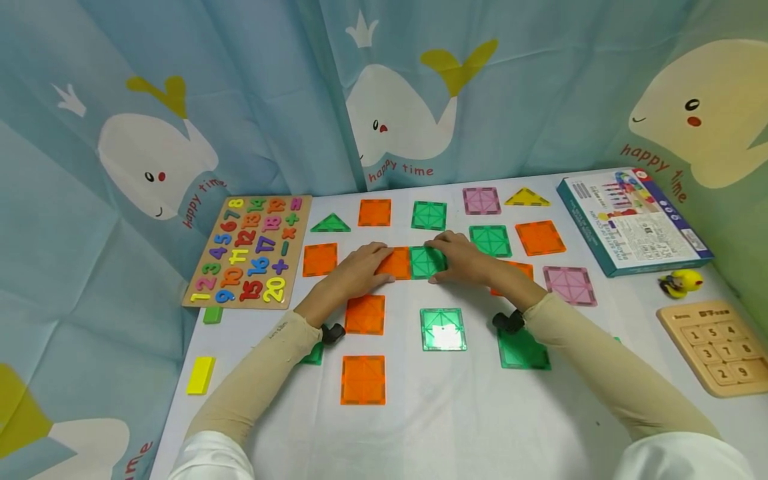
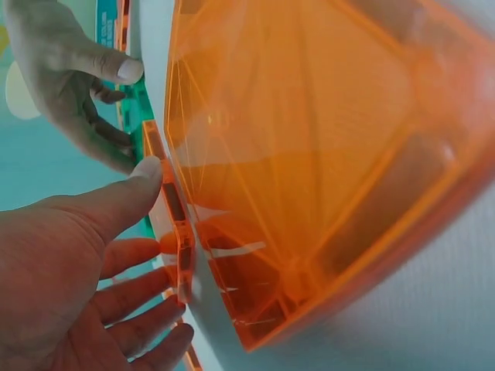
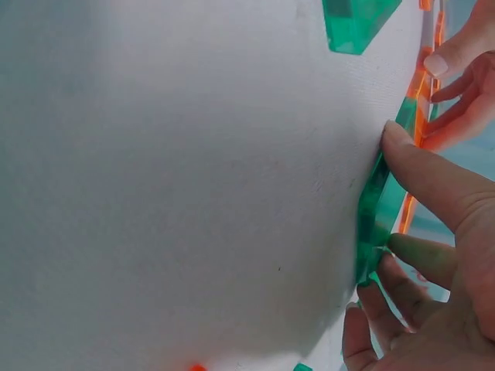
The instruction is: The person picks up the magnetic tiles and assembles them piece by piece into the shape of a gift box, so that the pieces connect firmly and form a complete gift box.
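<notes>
**Meeting edge to edge, orange beside green**

Past the wooden number board (image 1: 303, 212) at far left, here's the left hand (image 1: 358, 270), thumb and fingers pinching the near and far edges of an orange square magnetic tile (image 1: 396, 264). Snug against it, apparently touching, lies a green square magnetic tile (image 1: 423, 263), pinched likewise by the right hand (image 1: 465, 259). The pair's long axis runs left to right between the hands: orange nearer the left, green nearer the right.
</notes>
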Demonstrator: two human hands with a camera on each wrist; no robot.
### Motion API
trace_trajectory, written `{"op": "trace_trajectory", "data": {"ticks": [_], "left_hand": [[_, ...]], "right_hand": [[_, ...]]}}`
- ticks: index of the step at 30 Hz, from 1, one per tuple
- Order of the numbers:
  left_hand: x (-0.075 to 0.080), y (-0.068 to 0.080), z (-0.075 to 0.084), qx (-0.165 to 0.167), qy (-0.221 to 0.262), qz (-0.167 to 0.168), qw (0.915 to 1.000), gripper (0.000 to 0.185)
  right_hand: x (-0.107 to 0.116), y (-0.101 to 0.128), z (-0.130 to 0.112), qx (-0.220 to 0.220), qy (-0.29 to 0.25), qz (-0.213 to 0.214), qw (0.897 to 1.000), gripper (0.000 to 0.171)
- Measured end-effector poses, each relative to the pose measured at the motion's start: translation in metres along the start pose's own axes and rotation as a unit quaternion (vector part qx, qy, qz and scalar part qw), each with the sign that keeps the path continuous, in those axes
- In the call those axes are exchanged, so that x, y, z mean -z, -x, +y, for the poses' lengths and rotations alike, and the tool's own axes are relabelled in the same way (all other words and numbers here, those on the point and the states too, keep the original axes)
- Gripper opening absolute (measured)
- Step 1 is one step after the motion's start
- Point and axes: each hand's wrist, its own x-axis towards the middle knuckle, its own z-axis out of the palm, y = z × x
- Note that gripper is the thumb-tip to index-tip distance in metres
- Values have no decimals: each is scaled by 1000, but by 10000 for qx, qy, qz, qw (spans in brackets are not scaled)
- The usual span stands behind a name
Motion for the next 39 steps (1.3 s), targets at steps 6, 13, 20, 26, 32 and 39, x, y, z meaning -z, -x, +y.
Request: {"op": "trace_trajectory", "data": {"ticks": [6,13,20,26,32,39], "left_hand": [[4,8,-8,16,133,55,9999,72],[23,43,-25,336,424,112,9985,71],[24,81,-42,562,464,337,9968,71],[8,106,-35,343,548,297,9975,68],[-6,120,-21,220,515,144,9983,69],[-15,122,-9,257,579,149,9979,75]], "right_hand": [[3,3,-1,103,56,7,9999,83],[17,25,5,70,-214,152,9996,85],[28,58,7,-181,-475,112,9986,83],[19,87,7,-133,-561,183,9982,80],[-1,104,-7,-58,-528,229,9983,75],[-30,117,-24,-107,-759,170,9969,76]]}}
